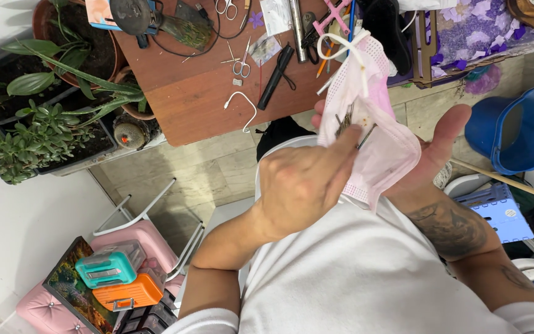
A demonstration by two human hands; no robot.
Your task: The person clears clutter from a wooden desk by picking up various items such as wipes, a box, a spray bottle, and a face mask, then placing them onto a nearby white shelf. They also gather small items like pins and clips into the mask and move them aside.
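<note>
Right hand [431,151]: palm up, spread flat under the pink mask [372,124], cupping it like a tray.
Left hand [304,182]: fingers pinched, picking at small metal bits [345,124] lying in the mask.

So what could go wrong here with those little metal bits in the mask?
The small metal pieces lie loose on the soft pink mask, which rests on the open right hand; a tilt could spill them to the floor. The left hand is picking at them with its fingertips, so a piece might slip or prick.
</note>
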